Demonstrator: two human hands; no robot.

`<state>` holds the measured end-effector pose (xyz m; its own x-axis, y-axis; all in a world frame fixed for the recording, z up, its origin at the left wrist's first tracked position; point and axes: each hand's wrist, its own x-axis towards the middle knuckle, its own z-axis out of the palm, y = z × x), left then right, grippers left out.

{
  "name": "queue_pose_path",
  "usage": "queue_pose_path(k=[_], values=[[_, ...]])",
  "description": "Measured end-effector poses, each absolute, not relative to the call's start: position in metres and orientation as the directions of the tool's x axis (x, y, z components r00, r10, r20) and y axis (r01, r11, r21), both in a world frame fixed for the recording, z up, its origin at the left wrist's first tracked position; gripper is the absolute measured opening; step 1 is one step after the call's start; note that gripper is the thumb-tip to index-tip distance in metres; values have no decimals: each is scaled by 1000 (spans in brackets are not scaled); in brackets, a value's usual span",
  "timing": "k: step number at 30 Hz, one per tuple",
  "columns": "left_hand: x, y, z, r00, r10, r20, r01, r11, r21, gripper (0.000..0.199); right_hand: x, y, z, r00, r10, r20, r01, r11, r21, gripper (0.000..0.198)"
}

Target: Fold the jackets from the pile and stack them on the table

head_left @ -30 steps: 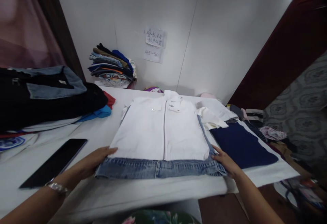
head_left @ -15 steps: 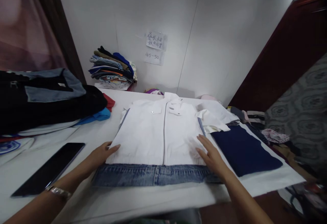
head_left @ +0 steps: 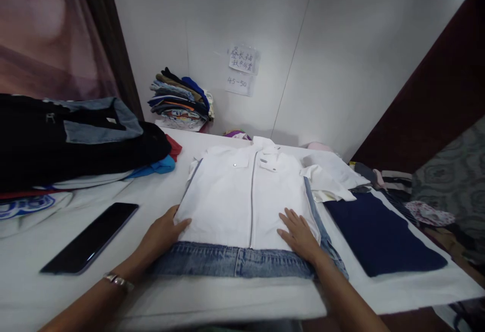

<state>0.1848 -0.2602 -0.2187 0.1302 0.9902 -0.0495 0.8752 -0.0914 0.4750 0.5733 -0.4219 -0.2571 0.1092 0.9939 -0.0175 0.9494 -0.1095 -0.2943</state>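
A white zip-front jacket (head_left: 223,195) with two chest flap pockets lies spread face up on top of a blue denim garment (head_left: 200,261). The denim shows below its hem and along its right side. My left hand (head_left: 161,231) is at the jacket's lower left edge, with its thumb on top of the cloth and its other fingers partly hidden at the side. Flat on the jacket's lower right front rests my right hand (head_left: 299,236), its fingers spread.
A black phone (head_left: 91,238) lies at the left, below a pile with a black garment (head_left: 87,162) on top. Folded clothes (head_left: 182,97) are stacked by the wall. To the right are white cloth (head_left: 329,170) and a folded navy garment (head_left: 382,236) on the white table (head_left: 227,299).
My right hand has moved left from the jacket's right edge onto its front, and more denim shows along that side. My left hand stays at the left edge. The view has shifted slightly.
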Motion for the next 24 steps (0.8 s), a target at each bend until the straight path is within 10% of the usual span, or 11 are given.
queue_pose_path(k=[24], values=[[179,-268,-222,227,973,-37,701,-137,700,60,480,-373,-245,-187,982,-5,918,173,-357,62]])
